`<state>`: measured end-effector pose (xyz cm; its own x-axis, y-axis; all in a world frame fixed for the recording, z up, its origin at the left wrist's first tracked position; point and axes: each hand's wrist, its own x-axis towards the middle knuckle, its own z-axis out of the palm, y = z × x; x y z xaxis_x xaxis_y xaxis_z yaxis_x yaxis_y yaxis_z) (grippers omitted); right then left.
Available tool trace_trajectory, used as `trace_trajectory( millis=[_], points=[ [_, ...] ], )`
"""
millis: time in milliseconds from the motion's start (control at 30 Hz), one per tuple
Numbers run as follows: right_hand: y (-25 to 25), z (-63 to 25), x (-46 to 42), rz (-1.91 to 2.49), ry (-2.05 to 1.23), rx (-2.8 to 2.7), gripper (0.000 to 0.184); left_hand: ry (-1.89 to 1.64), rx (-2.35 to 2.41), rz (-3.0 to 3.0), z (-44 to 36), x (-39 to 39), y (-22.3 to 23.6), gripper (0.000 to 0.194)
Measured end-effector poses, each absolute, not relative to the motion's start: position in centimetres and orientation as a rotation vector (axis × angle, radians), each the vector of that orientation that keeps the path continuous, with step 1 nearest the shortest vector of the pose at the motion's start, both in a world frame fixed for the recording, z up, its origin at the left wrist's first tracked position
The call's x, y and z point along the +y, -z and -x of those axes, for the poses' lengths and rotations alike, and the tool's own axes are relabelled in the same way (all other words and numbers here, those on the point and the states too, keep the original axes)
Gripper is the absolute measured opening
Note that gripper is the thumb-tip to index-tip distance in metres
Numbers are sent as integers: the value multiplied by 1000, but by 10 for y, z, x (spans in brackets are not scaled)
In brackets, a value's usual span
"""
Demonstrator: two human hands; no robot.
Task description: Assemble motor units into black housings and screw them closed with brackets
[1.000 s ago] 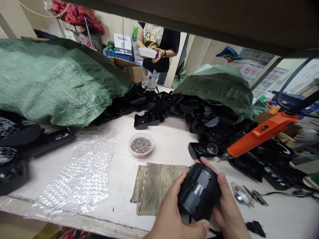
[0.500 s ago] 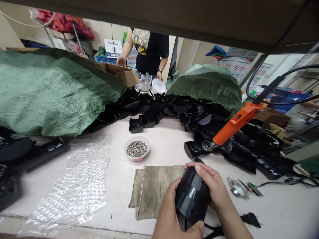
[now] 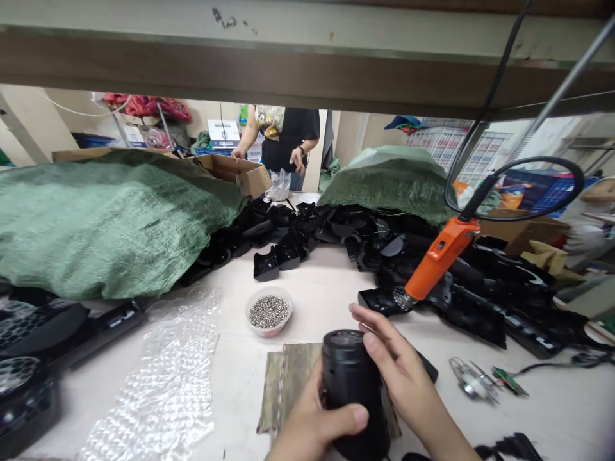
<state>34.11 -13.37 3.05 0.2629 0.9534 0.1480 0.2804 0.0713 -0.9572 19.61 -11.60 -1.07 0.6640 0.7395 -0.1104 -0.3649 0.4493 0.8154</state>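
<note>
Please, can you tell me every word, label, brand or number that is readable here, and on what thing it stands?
Nothing can be read clearly; there is no text to quote.
White card: printed lines, too small to read.
Printed sheets: too small and blurred to read.
Orange tool: no readable text.
Black housing: no readable text.

The left hand (image 3: pixel 312 422) and the right hand (image 3: pixel 394 362) are showing bare, with nothing worn on the fingers or palms. The fingers (image 3: pixel 384 339) are looking long and slim, with creases marking each knuckle. The left thumb (image 3: pixel 348 421) is showing a short, smooth, rounded nail. The right forearm (image 3: pixel 444 429) is appearing bare and slender, tapering toward the wrist.
</note>
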Motion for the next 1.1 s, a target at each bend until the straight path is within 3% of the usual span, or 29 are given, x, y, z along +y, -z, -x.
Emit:
trace_trajectory(
  millis=[200,533,733,900,1000,1100],
  points=[
    [-16,-345,-156,1367,-989,-1051,43,-672,263,-553,-184,-116,20,48],
    [-11,-346,-166,1315,-1058,-1048,37,-653,265,-598,-178,-114,33,36],
    [-9,-339,-179,1288,-1089,-1012,40,-646,-20,-428,-180,-106,32,58],
    [-5,-331,-185,1288,-1088,-977,42,-663,78,-426,-173,-106,30,66],
    [-9,-328,-183,1200,-1049,-899,54,-750,313,-660,-175,-116,30,56],
    [-16,-325,-178,1081,-1000,-877,74,-862,564,-977,-189,-131,28,83]
  ],
)
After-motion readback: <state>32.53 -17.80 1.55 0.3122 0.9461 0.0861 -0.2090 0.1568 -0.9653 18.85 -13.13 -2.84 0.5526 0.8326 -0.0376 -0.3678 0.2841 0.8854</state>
